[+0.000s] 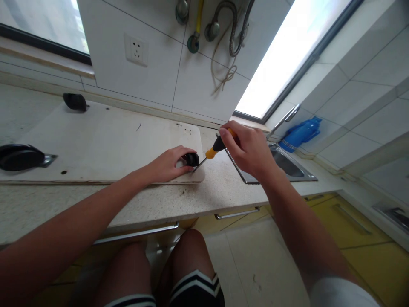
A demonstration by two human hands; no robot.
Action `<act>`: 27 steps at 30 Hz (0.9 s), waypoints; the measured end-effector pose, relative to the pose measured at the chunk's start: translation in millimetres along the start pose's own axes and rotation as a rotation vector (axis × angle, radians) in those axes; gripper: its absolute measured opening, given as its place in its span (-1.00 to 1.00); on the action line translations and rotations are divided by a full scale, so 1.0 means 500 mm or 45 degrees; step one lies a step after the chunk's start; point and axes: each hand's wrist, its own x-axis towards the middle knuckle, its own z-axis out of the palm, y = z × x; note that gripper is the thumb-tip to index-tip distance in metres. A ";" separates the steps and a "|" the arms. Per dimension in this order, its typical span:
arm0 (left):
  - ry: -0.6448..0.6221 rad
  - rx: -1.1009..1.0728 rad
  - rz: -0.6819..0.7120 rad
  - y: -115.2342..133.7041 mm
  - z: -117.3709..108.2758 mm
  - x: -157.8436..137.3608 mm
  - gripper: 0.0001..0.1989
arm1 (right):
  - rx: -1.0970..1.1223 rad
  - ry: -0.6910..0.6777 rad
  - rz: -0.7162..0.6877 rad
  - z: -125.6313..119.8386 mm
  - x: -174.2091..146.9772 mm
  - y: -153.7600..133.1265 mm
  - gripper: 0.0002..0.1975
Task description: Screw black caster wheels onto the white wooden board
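Note:
A long white board (128,140) with rounded corners lies flat on the speckled counter. Near its right end, my left hand (171,164) has its fingers closed round a small black round wheel-like part (192,159). My right hand (246,147) grips a yellow and black screwdriver (214,147) by its handle. The tool slants down to the left, its tip at the board beside the black part, close to my left fingertips. Whether the tip sits in a screw is too small to tell.
Two more black parts, one at the back (75,102) and one in front (22,157), sit at the board's left. On the right are a steel sink (287,164) with a faucet (287,115) and a blue bottle-shaped item (300,134). Pipes and a wall socket (136,50) are behind.

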 end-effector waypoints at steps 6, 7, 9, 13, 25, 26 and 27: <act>0.024 -0.008 -0.019 0.007 0.000 0.001 -0.54 | -0.341 -0.180 0.010 -0.022 0.031 -0.017 -0.31; 0.030 0.000 -0.033 0.010 0.001 0.001 -0.53 | -0.379 -0.204 0.047 -0.021 0.041 -0.018 -0.30; 0.041 0.019 -0.056 0.016 0.001 0.001 -0.52 | -0.383 -0.251 0.121 -0.018 0.061 -0.019 -0.30; 0.047 0.074 -0.094 0.026 0.003 -0.002 -0.49 | -0.240 -0.350 0.108 -0.016 0.087 -0.025 -0.45; 0.077 0.342 -0.069 0.045 0.008 -0.010 -0.43 | 0.152 0.123 0.530 -0.008 -0.005 0.019 -0.31; 0.080 0.360 -0.082 0.045 0.009 -0.011 -0.41 | 0.206 0.202 0.632 0.002 -0.028 0.039 -0.36; 0.085 0.378 -0.097 0.045 0.009 -0.012 -0.38 | 0.270 0.276 0.737 0.016 -0.053 0.059 -0.41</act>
